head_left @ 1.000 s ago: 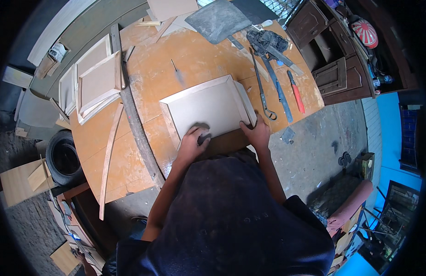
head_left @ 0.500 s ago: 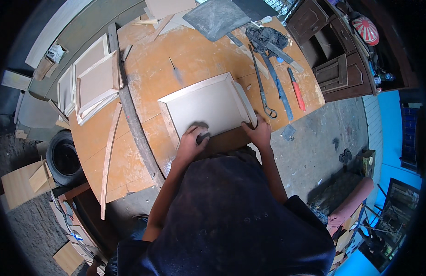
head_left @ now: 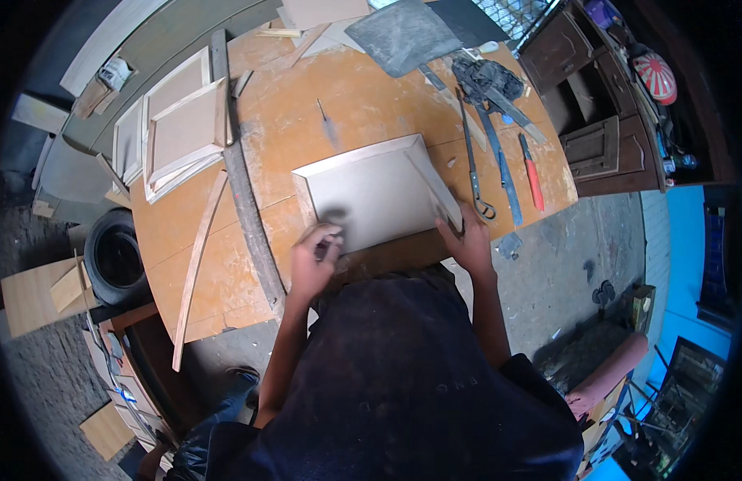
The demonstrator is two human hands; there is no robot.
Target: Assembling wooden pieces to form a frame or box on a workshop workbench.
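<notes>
A shallow framed wooden panel (head_left: 375, 192) lies on the near side of the orange-brown table, with pale strips along its left, far and right sides. My right hand (head_left: 469, 240) is closed around the near end of the right strip (head_left: 435, 186), thumb on the inner side. Over the panel's near left corner is my left hand (head_left: 315, 255), fingers curled in a pinch. Something dark shows between those fingers; I cannot tell whether it is an object or shadow.
Right of the panel lie a hand saw (head_left: 473, 172), a dark flat bar (head_left: 503, 172) and a red-handled tool (head_left: 533, 176). Several framed panels (head_left: 186, 128) are stacked at the left, beside a long dark wooden bar (head_left: 246, 204). Someone's leg (head_left: 234, 401) shows at lower left.
My left hand has moved left and slightly nearer, from over the panel's face toward its left edge. The right hand stays at the right strip. The whole view has shifted slightly.
</notes>
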